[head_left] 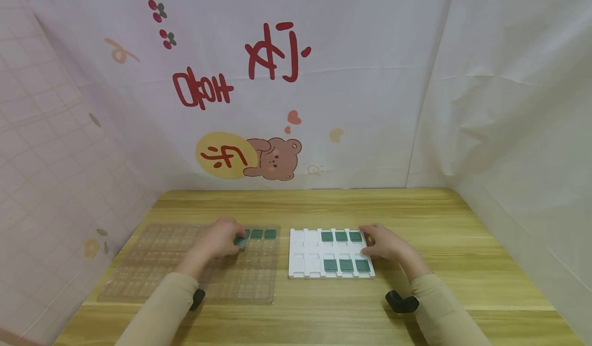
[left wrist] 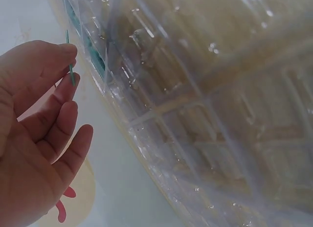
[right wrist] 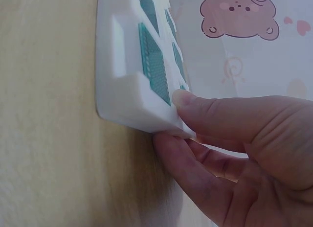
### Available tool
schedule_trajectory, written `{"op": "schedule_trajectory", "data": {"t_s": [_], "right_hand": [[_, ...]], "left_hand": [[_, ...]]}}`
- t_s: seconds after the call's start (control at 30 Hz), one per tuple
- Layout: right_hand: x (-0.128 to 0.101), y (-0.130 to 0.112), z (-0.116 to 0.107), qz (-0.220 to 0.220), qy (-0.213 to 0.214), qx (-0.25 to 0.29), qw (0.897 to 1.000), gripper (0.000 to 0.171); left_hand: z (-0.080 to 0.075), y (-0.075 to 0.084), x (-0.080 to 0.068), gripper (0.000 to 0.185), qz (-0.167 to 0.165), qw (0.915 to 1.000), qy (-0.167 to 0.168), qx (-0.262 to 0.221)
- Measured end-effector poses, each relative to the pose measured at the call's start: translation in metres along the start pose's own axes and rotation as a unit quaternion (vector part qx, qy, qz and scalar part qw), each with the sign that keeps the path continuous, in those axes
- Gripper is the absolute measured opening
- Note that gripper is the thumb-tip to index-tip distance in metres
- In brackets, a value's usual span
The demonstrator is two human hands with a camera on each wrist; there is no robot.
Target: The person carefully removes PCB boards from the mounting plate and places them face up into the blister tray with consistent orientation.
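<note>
In the head view, my left hand [head_left: 221, 237] is over the far part of a clear plastic tray [head_left: 252, 289]. Its thumb and fingertips pinch a small square green circuit board [head_left: 240, 241]; the left wrist view shows that board [left wrist: 74, 76] edge-on, apart from the tray. Other green boards [head_left: 270, 234] lie in the clear tray's far row at its right end. My right hand [head_left: 386, 241] grips the right end of a white tray [head_left: 298, 265], thumb on top and fingers at the side. Green boards [head_left: 346, 266] fill that tray's three right columns, in both rows.
Both trays lie side by side on a wood-grain table [head_left: 324, 315], with a narrow strip of tabletop between them. A printed curtain [head_left: 361, 104] hangs behind the table and along both sides. Dark bands [head_left: 401, 303] are at the wrists.
</note>
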State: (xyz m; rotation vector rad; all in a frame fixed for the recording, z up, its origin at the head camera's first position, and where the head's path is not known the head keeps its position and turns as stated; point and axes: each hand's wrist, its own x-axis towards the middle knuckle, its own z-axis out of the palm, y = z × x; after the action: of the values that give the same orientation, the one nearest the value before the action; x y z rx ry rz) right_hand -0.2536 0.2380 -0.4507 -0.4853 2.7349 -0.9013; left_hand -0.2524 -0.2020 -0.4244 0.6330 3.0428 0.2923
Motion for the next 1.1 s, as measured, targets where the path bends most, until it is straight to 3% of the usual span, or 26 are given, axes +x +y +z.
{"op": "schedule_trajectory", "data": {"t_s": [0.47,1.1], "right_hand": [[-0.0012,-0.0006,-0.0003,-0.003,0.004,-0.002,1.0,0.067],[0.0008,0.0023,0.0007,-0.011,0.006,-0.01,1.0,0.067]], "left_hand": [[0.0047,-0.0035,0.0025,0.022,0.026,0.9996,0.001,-0.009],[0.0083,-0.006,0.0052,0.025,0.022,0.9996,-0.001,-0.016]]}}
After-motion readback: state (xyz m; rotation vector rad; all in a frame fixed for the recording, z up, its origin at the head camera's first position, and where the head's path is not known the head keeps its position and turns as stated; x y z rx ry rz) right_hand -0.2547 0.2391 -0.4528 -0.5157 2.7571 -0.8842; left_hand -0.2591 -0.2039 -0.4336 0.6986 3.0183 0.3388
